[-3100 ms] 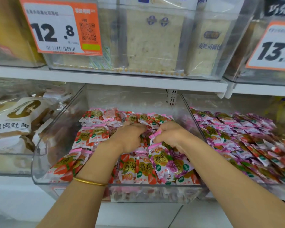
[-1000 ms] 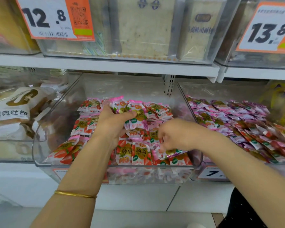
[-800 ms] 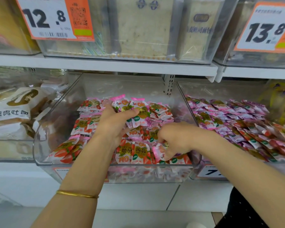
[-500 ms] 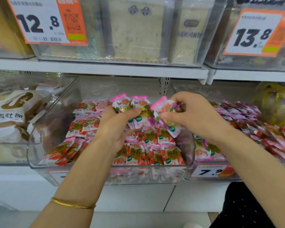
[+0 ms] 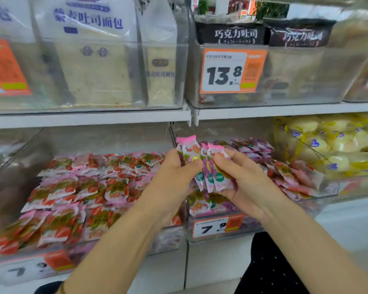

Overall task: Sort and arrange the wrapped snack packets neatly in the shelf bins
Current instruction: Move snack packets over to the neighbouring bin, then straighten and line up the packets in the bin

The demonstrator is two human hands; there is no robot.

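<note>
My left hand (image 5: 174, 177) and my right hand (image 5: 240, 177) together grip a small bunch of purple grape snack packets (image 5: 208, 164), held upright above the front of the right clear bin (image 5: 221, 225). That bin holds more purple packets (image 5: 253, 146) and some red ones. The left clear bin (image 5: 19, 270) is filled with rows of red strawberry snack packets (image 5: 77, 194). Both hands hover between the two bins, just over the divider.
White shelf boards (image 5: 87, 117) run above the bins, with bread bags (image 5: 94, 60) and a 13.8 price tag (image 5: 232, 71) on the upper shelf. Yellow wrapped cakes (image 5: 331, 143) fill a bin at far right. A 7.9 tag (image 5: 212, 228) fronts the right bin.
Both hands lifted purple packets out of the left red bin and carried them right, over the right bin. The camera view swung right and closer.
</note>
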